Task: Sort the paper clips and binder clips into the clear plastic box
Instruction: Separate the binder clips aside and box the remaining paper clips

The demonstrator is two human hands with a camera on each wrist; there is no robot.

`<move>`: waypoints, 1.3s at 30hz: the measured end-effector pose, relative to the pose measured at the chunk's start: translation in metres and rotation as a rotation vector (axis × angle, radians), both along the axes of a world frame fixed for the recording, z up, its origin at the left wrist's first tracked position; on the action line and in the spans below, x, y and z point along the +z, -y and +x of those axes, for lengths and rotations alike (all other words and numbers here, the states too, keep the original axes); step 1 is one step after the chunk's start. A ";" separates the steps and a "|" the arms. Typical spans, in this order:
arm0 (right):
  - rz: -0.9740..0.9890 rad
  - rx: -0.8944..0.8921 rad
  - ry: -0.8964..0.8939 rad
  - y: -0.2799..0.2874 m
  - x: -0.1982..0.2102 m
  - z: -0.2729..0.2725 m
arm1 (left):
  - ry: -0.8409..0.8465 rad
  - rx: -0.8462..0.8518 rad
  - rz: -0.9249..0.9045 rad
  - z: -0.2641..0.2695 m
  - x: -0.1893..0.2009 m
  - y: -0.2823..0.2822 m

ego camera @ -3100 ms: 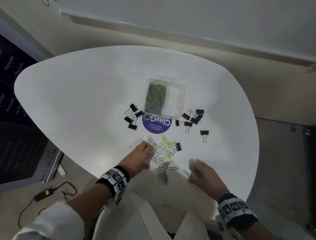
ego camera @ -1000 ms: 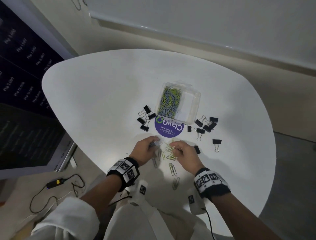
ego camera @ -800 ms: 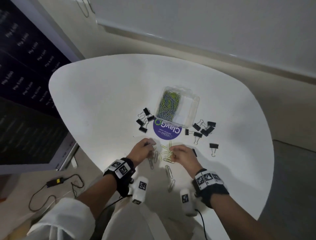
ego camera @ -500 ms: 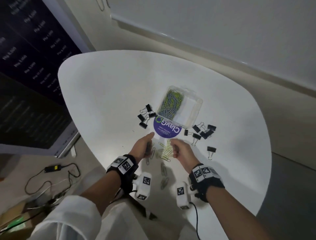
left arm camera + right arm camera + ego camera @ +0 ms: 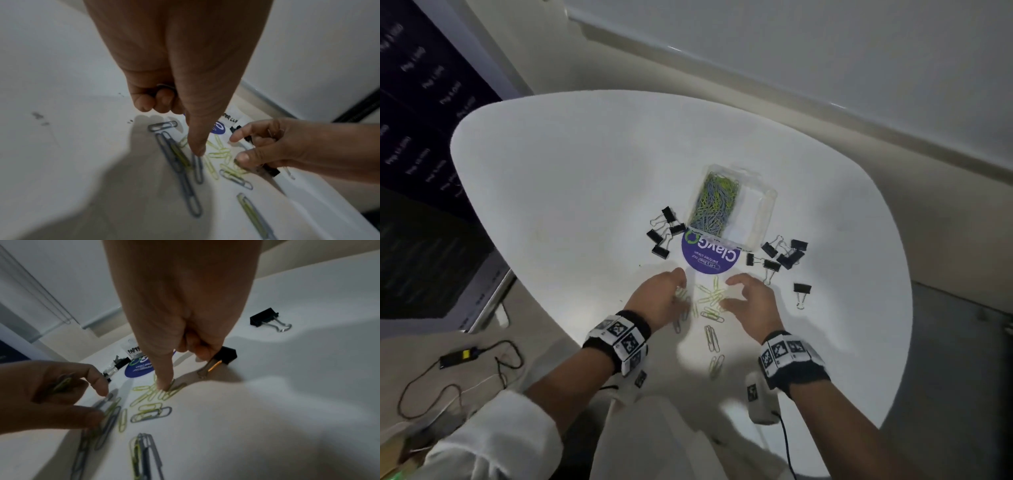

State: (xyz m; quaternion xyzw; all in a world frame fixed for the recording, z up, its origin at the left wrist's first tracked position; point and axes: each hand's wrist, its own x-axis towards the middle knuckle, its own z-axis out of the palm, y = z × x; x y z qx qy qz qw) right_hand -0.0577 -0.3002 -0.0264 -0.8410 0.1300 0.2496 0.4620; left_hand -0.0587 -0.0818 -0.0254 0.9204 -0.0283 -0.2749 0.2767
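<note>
Loose green and grey paper clips [image 5: 710,298] lie on the white table [image 5: 585,188] between my hands. My left hand [image 5: 678,287] holds a few paper clips [image 5: 61,383] in its curled fingers, and its thumb [image 5: 197,151] touches a grey clip. My right hand's [image 5: 729,293] thumb [image 5: 164,382] presses on green clips; a thin clip [image 5: 269,134] shows in its curled fingers. One black binder clip [image 5: 225,355] lies just behind that hand. The clear plastic box [image 5: 763,212] stands farther back, with paper clips [image 5: 715,202] in its left half.
Black binder clips lie in a group left of the box [image 5: 664,233], a group to its right [image 5: 780,255], and one apart [image 5: 802,289]. A purple round sticker [image 5: 710,258] sits before the box. A cable and adapter [image 5: 458,356] lie on the floor at left.
Both hands came together from the near edge over the loose clips and gathered some. The pile between them is thinner, and the head view has shifted.
</note>
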 end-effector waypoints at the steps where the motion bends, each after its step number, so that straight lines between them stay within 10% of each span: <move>1: -0.015 0.006 0.017 0.000 -0.001 0.000 | 0.002 -0.020 0.008 0.001 -0.001 -0.002; 22: -0.043 0.148 0.118 -0.016 -0.014 -0.004 | 0.226 -0.304 -0.045 0.012 -0.022 -0.013; 39: 0.672 -0.465 -0.383 -0.014 -0.005 0.009 | -0.367 0.512 -0.704 0.011 -0.003 0.001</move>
